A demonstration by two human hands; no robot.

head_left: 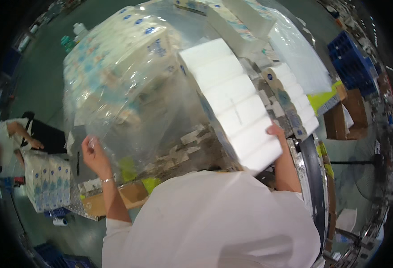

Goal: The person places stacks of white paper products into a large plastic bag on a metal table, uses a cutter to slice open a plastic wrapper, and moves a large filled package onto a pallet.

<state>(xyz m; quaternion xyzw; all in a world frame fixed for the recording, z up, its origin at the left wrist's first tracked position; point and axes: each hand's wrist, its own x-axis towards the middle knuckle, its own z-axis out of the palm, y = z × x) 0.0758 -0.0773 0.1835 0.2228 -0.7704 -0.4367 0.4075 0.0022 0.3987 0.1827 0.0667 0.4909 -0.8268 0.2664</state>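
Observation:
A large clear plastic bag (160,125) lies spread over the table, with several rows of printed tissue packs (116,58) inside its far left part. My left hand (94,156) is closed on the bag's near left edge, its fingers pinching the film. To the right, a row of tissue packs (236,105), white faces up and printed sides downward, stretches from the bag's mouth toward my body. My right hand (280,139) grips the near right side of this row, thumb on top; its other fingers are mostly hidden beneath or behind the packs.
A second row of packs (290,100) stands at the right, with more packs (236,27) and a flat film stack (299,53) beyond. Loose paper bits litter the table. A cardboard box (348,114) and blue crates (353,62) stand right. Another person (17,134) works at far left beside wrapped packs (49,178).

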